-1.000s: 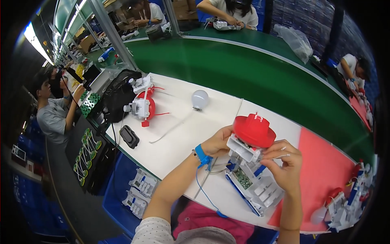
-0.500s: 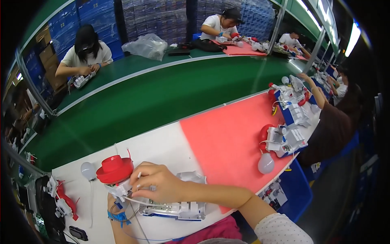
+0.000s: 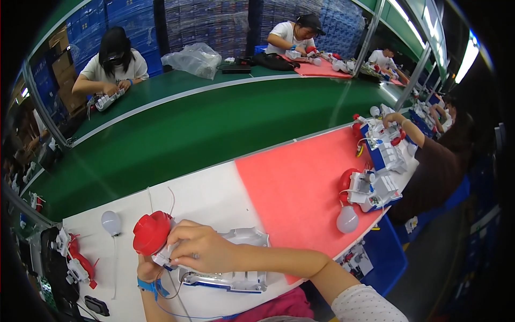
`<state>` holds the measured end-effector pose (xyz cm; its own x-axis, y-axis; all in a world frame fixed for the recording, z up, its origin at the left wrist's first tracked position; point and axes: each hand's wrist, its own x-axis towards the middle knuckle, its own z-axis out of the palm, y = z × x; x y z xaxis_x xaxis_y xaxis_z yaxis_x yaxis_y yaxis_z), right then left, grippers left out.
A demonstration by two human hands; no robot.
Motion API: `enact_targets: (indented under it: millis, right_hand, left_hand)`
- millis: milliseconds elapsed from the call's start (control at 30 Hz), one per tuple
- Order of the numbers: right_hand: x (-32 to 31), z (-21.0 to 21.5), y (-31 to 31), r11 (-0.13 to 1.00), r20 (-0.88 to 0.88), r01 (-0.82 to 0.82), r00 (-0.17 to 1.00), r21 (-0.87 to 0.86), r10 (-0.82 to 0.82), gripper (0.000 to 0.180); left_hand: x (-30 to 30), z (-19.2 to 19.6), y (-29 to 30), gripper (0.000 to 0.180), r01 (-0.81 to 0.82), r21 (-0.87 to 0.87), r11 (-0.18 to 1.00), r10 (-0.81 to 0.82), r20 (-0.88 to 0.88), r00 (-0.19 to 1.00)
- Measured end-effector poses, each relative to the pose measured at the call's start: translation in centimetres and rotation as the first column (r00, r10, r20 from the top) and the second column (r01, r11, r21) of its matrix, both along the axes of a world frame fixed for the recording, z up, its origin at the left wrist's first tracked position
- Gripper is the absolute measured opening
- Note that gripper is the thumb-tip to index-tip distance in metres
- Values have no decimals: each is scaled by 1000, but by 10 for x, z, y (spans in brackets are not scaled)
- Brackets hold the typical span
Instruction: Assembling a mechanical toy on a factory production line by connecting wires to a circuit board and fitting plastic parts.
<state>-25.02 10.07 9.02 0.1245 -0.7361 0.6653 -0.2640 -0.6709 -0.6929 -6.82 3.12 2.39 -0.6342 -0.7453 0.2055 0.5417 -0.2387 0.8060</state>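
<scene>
Head view: right hand [image 3: 201,249] lies over the top of a white plastic assembly [image 3: 236,265] with a red dome cap [image 3: 152,232], fingers curled onto it near the cap, so that grip is closed on the assembly. Left hand [image 3: 147,268] is mostly hidden underneath; can't tell its grip. The assembly sits at the near edge of the white surface [image 3: 209,198], a loose white bulb [image 3: 111,222] well to its left. A coworker's sleeve [image 3: 434,172] is off right.

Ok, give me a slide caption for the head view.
Both hands, right hand and left hand, grip a red-capped white assembly at a white bench.
</scene>
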Motion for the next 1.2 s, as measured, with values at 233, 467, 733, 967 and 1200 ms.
enact_targets:
  millis: [233,467,733,967,1200]
  right_hand:
    - [0,-6,-4,1000,-60,-15,998,-14,14,12]
    - [-42,32,8,970,-424,188,899,153,-108,43]
    - [-29,-1,-5,819,-755,263,593,510,280,55]
    - [-20,-23,-9,874,-745,165,608,457,275,54]
    - [-13,-36,-3,970,-749,55,647,237,146,46]
  left_hand:
    - [-7,-2,8,86,-168,115,979,159,79,984]
    - [6,1,-7,75,-98,249,964,170,-291,942]
    - [9,7,-9,78,-108,265,958,195,-328,924]
    - [8,8,-9,82,-113,225,968,181,-306,935]
    - [12,1,-9,82,-214,195,957,250,-180,952]
